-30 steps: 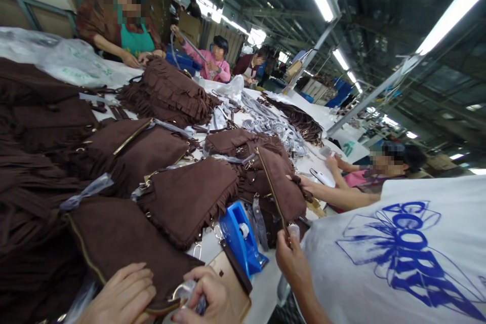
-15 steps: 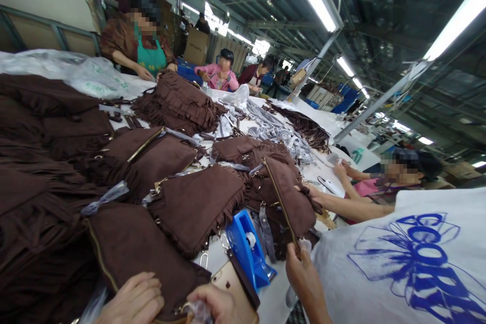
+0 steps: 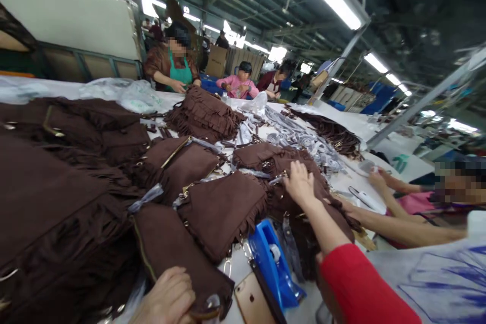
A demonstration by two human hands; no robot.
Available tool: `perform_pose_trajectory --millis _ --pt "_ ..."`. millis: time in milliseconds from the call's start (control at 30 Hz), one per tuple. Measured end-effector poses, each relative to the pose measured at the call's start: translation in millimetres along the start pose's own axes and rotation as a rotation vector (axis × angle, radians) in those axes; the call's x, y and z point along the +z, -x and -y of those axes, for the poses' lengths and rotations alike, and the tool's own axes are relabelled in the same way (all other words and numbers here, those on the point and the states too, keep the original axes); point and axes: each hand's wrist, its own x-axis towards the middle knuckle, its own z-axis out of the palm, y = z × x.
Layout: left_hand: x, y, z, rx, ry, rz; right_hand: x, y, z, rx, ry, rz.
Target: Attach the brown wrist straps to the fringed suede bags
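My left hand (image 3: 167, 293) is closed on the lower edge of a brown zippered bag (image 3: 178, 248), beside its strap end with clear wrap. My right hand (image 3: 300, 185), in a red sleeve, reaches forward over the brown fringed bags (image 3: 258, 154), fingers spread and touching the pile near a metal clasp. Another brown fringed bag (image 3: 224, 207) lies between my hands. A blue tape dispenser (image 3: 271, 258) and a gold phone (image 3: 252, 298) lie nearer me.
Large brown bags (image 3: 49, 197) are heaped at the left. Wrapped straps (image 3: 296, 134) and a fringed stack (image 3: 205, 111) lie farther back. A co-worker's arm (image 3: 398, 223) reaches in from the right; other people sit along the far side. Plastic bags (image 3: 129, 93) lie at back left.
My right hand has left the strap end at the near bag and reached forward right onto the pile. The view has turned left. The co-worker's raised bag is now hidden or lowered behind my arm.
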Motion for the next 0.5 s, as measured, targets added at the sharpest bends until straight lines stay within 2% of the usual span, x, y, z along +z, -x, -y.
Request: perform_pose_trajectory --millis 33,100,167,233,267,300,367,433,500 --pt "-4.9 -4 -5 -0.066 0.035 0.052 2 9 4 -0.005 -0.034 -0.002" --pt "-11.8 -11 -12 -0.163 0.101 0.116 10 48 22 -0.041 -0.144 0.059" --pt "-14.0 -15 -15 -0.197 0.143 0.113 17 104 46 -0.118 -0.32 0.244" --pt "-13.0 -14 -15 -0.219 0.17 0.087 19 159 62 -0.184 -0.759 0.55" --pt "-12.0 -12 -15 -0.233 0.182 0.083 18 179 62 -0.173 -0.847 0.592" --pt "-11.1 -10 -15 -0.24 0.194 0.098 15 190 57 -0.144 -0.889 0.556" --pt "-10.5 -8 -14 -0.247 0.203 0.124 7 189 28 -0.123 -0.938 0.531" --pt "-12.1 -8 -13 -0.242 0.197 0.134 -4 165 -16 -0.073 -0.948 0.452" --pt "-15.2 -12 -12 -0.232 0.18 0.128 -14 137 -59 -0.007 -0.949 0.284"
